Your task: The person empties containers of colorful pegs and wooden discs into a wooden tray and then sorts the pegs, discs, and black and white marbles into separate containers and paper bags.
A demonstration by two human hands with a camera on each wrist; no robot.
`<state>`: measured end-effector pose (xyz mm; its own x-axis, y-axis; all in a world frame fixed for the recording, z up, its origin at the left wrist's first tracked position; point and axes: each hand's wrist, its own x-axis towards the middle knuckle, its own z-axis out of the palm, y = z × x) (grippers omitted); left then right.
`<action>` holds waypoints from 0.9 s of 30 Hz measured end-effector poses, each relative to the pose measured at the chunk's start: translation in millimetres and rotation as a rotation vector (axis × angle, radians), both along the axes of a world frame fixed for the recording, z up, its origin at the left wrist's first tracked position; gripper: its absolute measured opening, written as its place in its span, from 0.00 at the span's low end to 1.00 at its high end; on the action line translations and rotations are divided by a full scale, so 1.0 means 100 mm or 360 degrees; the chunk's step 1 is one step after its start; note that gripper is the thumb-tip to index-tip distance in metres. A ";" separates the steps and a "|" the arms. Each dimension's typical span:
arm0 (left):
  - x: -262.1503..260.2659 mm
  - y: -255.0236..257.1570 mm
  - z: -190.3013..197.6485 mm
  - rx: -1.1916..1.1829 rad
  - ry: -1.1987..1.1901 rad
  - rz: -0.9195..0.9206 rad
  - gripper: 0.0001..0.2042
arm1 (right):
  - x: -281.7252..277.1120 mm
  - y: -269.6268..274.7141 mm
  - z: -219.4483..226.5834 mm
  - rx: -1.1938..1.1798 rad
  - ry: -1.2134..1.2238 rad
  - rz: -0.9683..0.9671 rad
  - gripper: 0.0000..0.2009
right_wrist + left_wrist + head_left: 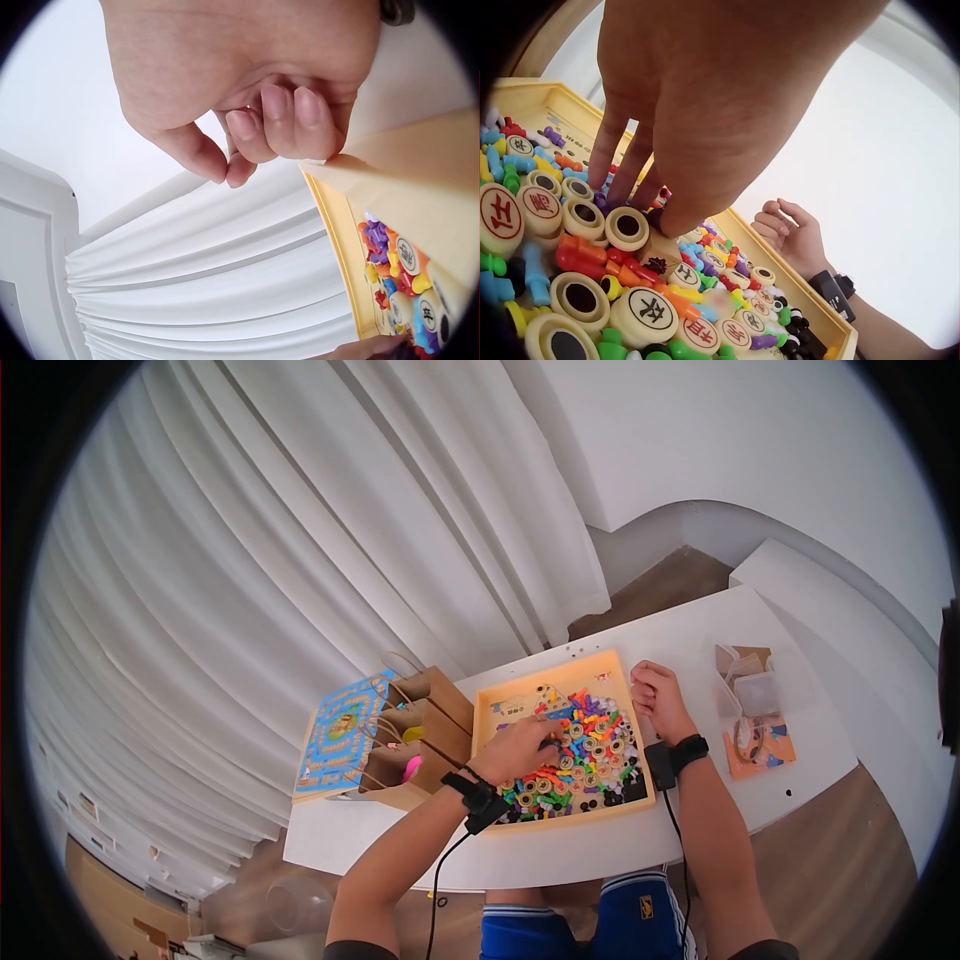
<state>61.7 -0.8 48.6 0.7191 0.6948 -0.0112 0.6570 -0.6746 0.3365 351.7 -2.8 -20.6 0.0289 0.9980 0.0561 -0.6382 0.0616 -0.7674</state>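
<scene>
In the tray (420, 184), left grip (518, 750) touches pieces (643, 315), hold unclear (right grip (660, 696) clenched outside).

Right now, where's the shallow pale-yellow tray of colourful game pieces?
In the head view, the tray sits on the white table, between brown paper bags on its left and the right hand.

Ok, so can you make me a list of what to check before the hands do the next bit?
1. Left hand in the tray: ok, it reaches down among the pieces.
2. Left hand has a piece: cannot tell, its grip is hidden.
3. Right hand outside the tray: ok, curled beside it.
4. Pieces sorted: not ok, colours and shapes are mixed.
5. Nothing small loose on the table: not ok, a little black thing lies there.
6. Paper bags beside the tray: ok.
</scene>
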 end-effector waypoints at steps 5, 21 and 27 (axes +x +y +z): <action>-0.09 0.11 0.02 -0.0214 -0.0090 0.0115 0.13 | 0.00 0.00 0.00 -0.0023 -0.0001 -0.0009 0.10; -0.40 -0.04 0.06 -0.1833 -0.1407 0.0474 0.12 | 0.00 0.00 0.00 -0.0023 -0.0009 0.0000 0.09; -0.23 -0.17 0.05 -0.1819 -0.1439 0.0571 0.13 | -0.01 -0.01 0.02 -0.0043 0.0008 0.0002 0.10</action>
<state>38.3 -18.1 53.9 0.5776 0.7545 -0.3118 0.0139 0.3728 0.9278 350.4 -3.6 -18.3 0.0281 0.9992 0.0287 -0.6419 0.0401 -0.7657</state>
